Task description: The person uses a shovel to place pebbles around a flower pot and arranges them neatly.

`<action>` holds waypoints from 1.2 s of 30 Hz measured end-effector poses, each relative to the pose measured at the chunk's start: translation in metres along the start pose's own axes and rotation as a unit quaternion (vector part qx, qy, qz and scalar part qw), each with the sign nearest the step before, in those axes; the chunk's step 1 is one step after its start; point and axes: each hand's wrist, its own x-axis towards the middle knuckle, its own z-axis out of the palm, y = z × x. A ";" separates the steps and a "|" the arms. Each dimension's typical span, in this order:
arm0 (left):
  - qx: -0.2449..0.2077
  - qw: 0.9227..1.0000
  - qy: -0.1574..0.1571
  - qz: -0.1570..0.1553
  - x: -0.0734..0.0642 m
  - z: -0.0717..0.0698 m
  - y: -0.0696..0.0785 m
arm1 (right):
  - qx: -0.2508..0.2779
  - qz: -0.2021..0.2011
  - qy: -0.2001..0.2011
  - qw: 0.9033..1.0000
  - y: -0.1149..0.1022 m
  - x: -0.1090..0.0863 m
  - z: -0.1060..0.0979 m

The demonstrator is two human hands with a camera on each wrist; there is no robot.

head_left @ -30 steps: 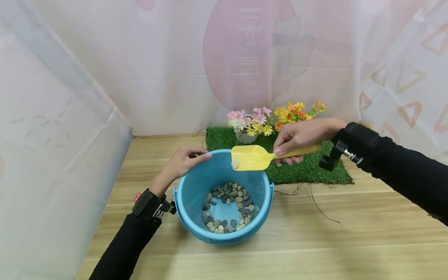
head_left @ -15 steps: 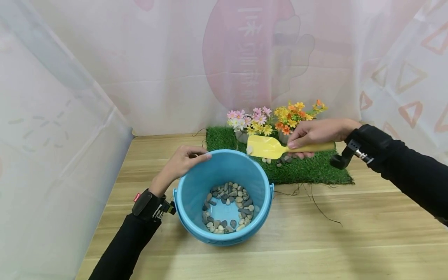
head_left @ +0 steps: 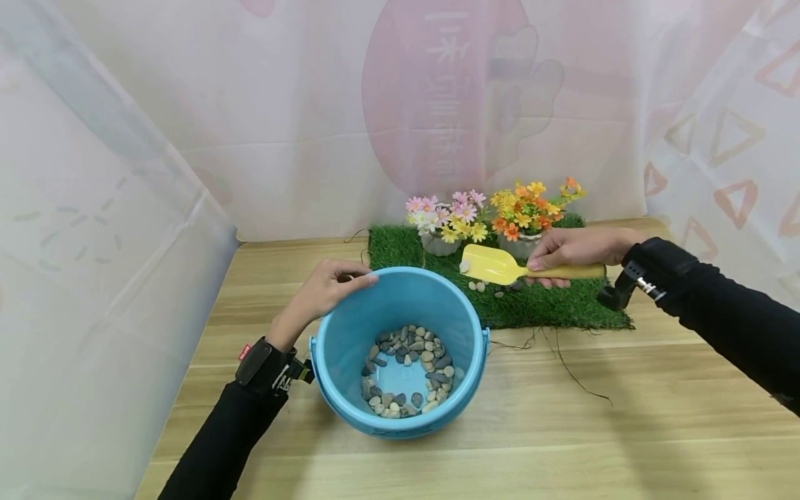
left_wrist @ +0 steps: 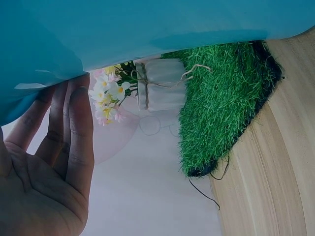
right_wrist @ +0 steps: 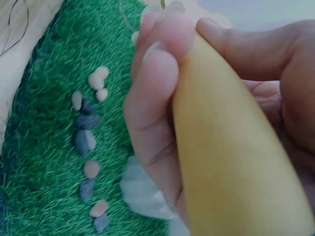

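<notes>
A light blue bucket (head_left: 425,298) stands on the wooden table, with grey and beige pebbles (head_left: 417,346) around its floor. My left hand (head_left: 326,285) grips its far-left rim, thumb over the edge; the left wrist view shows its fingers against the outer wall. In my right hand (head_left: 578,251) is the handle of a yellow toy shovel (head_left: 490,264), held level above artificial turf. One pale pebble (head_left: 464,267) sits at the blade's tip. Beneath it, a row of light and dark pebbles (right_wrist: 87,122) lies on the turf, partly hidden by the shovel in the head view.
A rectangle of green turf (head_left: 562,305) lies behind and right of the bucket, loose threads trailing from its edge. Pots of pink-white flowers (head_left: 446,219) and orange-yellow flowers (head_left: 528,212) stand at its back. A printed curtain (head_left: 300,139) hangs behind the table.
My right hand has carried the shovel rightward, away from the bucket's far rim to over the turf, uncovering some pebbles there. The pale pebble stays on the blade. Left hand and bucket have not moved.
</notes>
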 end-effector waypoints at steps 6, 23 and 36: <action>-0.008 1.000 0.002 -0.001 0.000 -0.001 0.000 | 0.016 0.005 0.008 1.000 0.023 0.008 0.002; 0.000 1.000 -0.004 0.014 0.000 -0.001 -0.003 | -0.029 0.095 0.022 0.995 0.042 0.043 0.010; -0.003 1.000 -0.003 0.024 0.000 0.001 -0.004 | -0.135 0.182 0.073 0.971 -0.002 0.058 0.016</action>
